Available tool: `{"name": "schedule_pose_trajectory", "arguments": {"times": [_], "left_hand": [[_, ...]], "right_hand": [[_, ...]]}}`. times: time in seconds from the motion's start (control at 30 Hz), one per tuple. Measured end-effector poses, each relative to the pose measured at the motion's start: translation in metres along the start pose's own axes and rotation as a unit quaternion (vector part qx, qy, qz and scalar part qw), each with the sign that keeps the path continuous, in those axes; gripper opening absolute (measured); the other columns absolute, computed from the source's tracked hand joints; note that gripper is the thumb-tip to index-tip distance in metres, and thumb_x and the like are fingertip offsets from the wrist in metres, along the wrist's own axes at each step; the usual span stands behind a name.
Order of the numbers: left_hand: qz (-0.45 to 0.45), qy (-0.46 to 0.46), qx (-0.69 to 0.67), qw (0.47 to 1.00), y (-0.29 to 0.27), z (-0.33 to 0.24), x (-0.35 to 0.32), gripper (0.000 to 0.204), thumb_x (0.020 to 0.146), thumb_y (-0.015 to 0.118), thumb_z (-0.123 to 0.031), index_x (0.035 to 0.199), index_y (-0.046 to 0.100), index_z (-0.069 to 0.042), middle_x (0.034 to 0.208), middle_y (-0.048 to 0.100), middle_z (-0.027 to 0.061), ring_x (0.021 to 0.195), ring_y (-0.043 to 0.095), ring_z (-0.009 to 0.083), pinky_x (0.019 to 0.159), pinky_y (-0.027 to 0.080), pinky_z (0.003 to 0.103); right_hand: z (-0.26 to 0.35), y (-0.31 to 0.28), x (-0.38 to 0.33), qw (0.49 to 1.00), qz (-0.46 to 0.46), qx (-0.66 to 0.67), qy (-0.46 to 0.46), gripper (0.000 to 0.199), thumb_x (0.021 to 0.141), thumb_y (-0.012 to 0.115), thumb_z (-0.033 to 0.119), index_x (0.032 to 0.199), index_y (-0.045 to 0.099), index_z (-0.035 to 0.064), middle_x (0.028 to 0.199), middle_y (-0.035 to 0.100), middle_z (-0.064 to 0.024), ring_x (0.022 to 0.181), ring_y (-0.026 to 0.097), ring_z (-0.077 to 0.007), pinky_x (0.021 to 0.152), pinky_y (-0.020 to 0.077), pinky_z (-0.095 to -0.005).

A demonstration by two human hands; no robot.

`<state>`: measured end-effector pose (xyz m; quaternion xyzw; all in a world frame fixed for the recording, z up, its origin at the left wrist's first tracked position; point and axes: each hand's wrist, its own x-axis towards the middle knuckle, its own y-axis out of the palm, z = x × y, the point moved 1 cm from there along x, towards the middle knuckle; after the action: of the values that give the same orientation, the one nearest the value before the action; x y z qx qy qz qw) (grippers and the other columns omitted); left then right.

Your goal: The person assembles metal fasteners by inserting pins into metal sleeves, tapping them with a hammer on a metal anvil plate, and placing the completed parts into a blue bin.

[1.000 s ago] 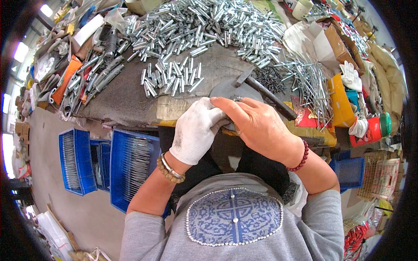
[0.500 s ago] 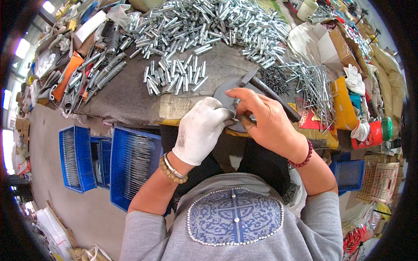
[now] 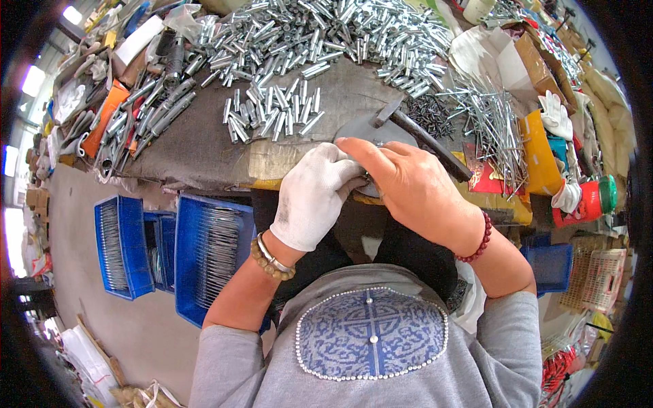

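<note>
My left hand, in a white glove with a dark smudge, is closed with its fingertips pinched together at the near edge of the workbench. My bare right hand meets it there, fingers curled, its foremost finger reaching across toward the glove. Whatever they grip between them is small and mostly hidden; only a dark glint shows. Beneath and behind the hands is a round grey metal plate. A hammer lies slantwise on the bench just beyond my right hand, its head on the plate.
A small group of metal sleeves lies before a large heap of sleeves. Black screws and long thin rods are at right, pliers and wrenches at left. Blue bins of rods stand below the bench's left side.
My right hand has turned over and lowered, its fingers now curling down toward the glove and covering the spot between the hands. The left hand has shifted only slightly.
</note>
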<state>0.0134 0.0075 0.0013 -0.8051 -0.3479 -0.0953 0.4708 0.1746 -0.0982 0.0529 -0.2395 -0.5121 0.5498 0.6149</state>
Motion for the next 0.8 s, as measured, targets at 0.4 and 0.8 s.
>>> {"name": "schedule_pose_trajectory", "arguments": {"times": [0.4,0.8], "left_hand": [[0.038,-0.029,-0.014,0.999,-0.005,0.001,-0.004,0.015,0.087,0.083,-0.015,0.100,0.080,-0.008,0.100,0.068,0.0105,0.098,0.069,0.0310,0.086,0.056,0.041],[0.029,-0.023,-0.041,0.998,-0.003,0.004,-0.003,0.017,0.083,0.086,-0.009,0.099,0.080,-0.007,0.099,0.068,0.0104,0.095,0.069,0.0307,0.084,0.056,0.040]], "right_hand": [[-0.050,-0.014,-0.048,0.958,-0.031,-0.195,0.206,0.058,0.081,0.078,0.002,0.138,0.067,0.0092,0.114,0.069,-0.0123,0.112,0.066,-0.0336,0.099,0.0547,-0.0475],[-0.007,-0.030,-0.084,0.975,-0.103,0.025,0.194,0.056,0.080,0.068,-0.012,0.133,0.068,0.0061,0.108,0.066,-0.0165,0.098,0.068,-0.0421,0.087,0.0571,-0.0460]]}}
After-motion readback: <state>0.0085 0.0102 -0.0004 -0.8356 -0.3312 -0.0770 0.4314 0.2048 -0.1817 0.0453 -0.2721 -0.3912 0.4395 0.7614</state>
